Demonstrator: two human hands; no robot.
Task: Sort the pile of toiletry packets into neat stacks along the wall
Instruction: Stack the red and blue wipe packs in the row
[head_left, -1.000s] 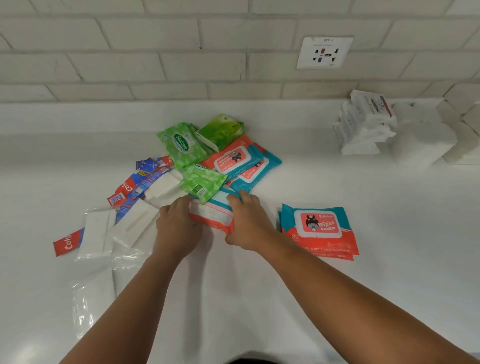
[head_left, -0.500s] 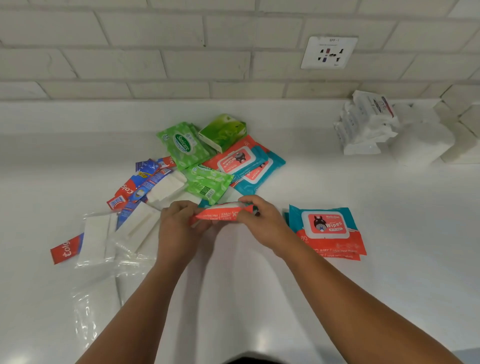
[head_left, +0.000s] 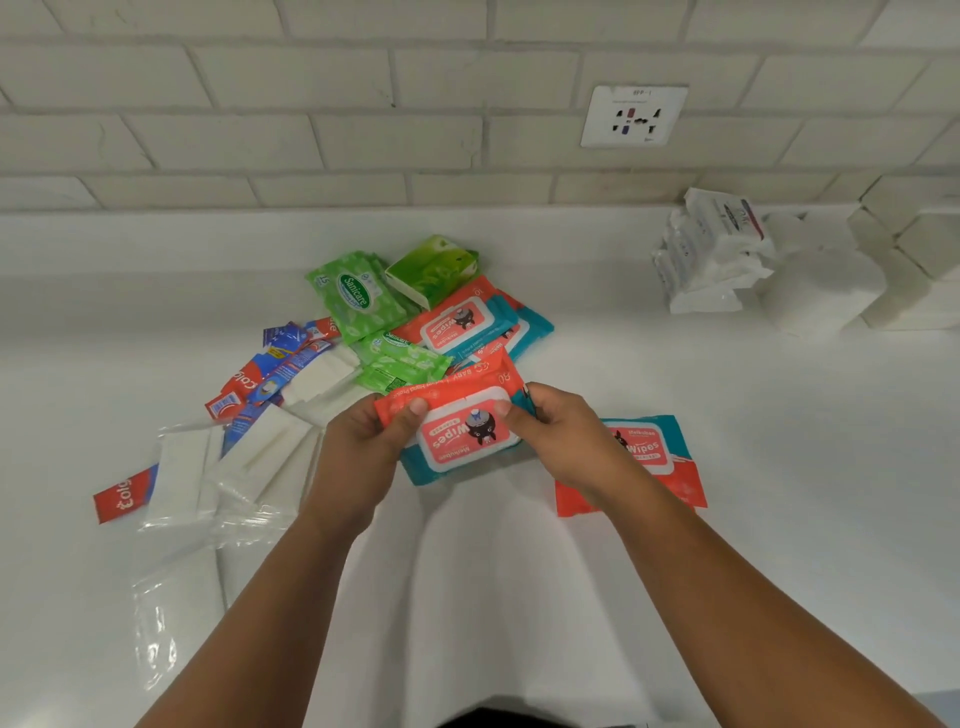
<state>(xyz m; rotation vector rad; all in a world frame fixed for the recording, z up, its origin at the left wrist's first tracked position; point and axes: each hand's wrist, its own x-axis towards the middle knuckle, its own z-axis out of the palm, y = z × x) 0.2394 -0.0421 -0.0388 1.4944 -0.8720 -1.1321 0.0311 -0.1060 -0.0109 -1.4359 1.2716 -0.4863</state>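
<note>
A: Where is the packet being sorted?

B: The red-and-teal baby-wipes packet (head_left: 462, 431) is held off the worktop (head_left: 779, 545), just in front of the pile, between both hands. The left hand (head_left: 358, 457) has its grip pinching the red end, thumb on top and fingers underneath. The right hand (head_left: 563, 439) pinches the other end, thumb on the white flap lid.

A: Where should it go?

B: I'd say onto the matching wipes packet (head_left: 644, 460) lying flat to the right, partly hidden by the right forearm. That looks like the start of a stack, though it sits well out from the wall (head_left: 311, 130).

A: Anything to mind?

B: The held packet's label reads upside down from here, while the lying one reads upright. A half turn first would line up the lids and edges. Then lower it flat, square the corners, and release one end at a time so the soft pouch doesn't slide.

A: How much is left?

B: Plenty, I reckon. More wipes packets (head_left: 457, 322) of the same kind, green Sanicare packets (head_left: 358, 296), a green tissue pack (head_left: 431, 265), Colgate sachets (head_left: 244, 384) and white pads in clear wrappers (head_left: 182, 467) lie heaped. Only the white packets (head_left: 711, 249) at the far right stand by the wall.
</note>
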